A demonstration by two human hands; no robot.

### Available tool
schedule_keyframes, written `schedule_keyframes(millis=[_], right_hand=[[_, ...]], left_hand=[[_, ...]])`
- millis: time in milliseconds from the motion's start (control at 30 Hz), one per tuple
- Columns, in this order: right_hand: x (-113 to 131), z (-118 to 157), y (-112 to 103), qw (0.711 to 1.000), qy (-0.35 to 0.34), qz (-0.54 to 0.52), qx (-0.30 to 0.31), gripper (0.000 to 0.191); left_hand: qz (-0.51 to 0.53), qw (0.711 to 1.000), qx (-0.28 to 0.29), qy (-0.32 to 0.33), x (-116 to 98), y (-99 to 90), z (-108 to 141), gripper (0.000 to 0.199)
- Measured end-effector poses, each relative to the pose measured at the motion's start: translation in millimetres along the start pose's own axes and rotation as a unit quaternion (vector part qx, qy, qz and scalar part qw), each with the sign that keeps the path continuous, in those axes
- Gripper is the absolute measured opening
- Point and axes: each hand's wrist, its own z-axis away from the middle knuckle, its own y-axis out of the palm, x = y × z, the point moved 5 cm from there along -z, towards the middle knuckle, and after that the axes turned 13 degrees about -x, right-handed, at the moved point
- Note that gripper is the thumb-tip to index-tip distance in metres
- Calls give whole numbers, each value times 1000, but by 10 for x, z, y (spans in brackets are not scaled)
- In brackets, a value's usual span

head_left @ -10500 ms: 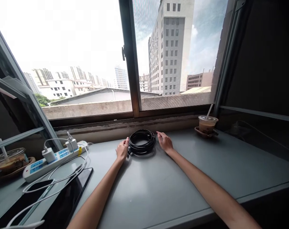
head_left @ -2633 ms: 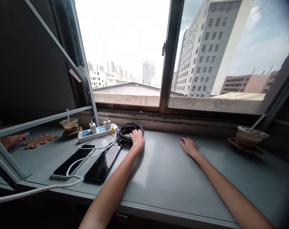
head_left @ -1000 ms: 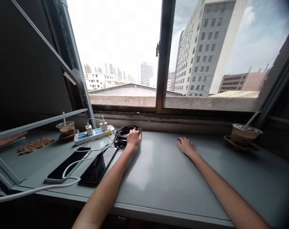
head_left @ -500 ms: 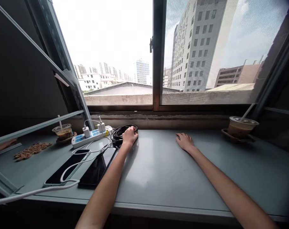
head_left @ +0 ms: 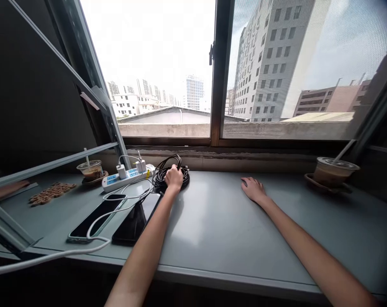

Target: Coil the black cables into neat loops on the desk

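Note:
A coil of black cable point(head_left: 184, 181) lies at the back of the grey table point(head_left: 212, 221), beside the power strip. My left hand point(head_left: 174, 177) is closed on some of its loops, which stand raised above the rest of the coil. On the bare tabletop to the right rests my right hand point(head_left: 252, 188), palm down, fingers apart, holding nothing. Two dark-screened devices, a phone point(head_left: 96, 217) and a larger black one point(head_left: 132, 226), lie left of my left forearm.
White cables run from the power strip point(head_left: 112, 182) across the devices. Drink cups stand at the right point(head_left: 334, 172) and left point(head_left: 91, 171). Brown pieces point(head_left: 51, 194) and another person's arm point(head_left: 8, 190) are beyond the metal frame point(head_left: 53, 165).
My left hand has lifted some loops of the black cable off the coil. My right hand stays on the table. The whole view has shifted slightly.

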Motion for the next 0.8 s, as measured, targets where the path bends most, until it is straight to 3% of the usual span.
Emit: schedule_keyframes(millis=[133,267,567,800], right_hand=[[-12,1,8,1000,4,3,5,37],[-19,1,11,1000,8,3,7,36],[-2,13,-1,1000,8,3,8,36],[20,14,-11,1000,3,5,7,36]], left_hand=[[35,996,-74,-31,9,-141,-26,43],[75,991,-110,-18,-67,-279,-46,49],[170,974,-128,82,-330,-392,63,36],[286,930,-151,178,-596,-591,195,37]])
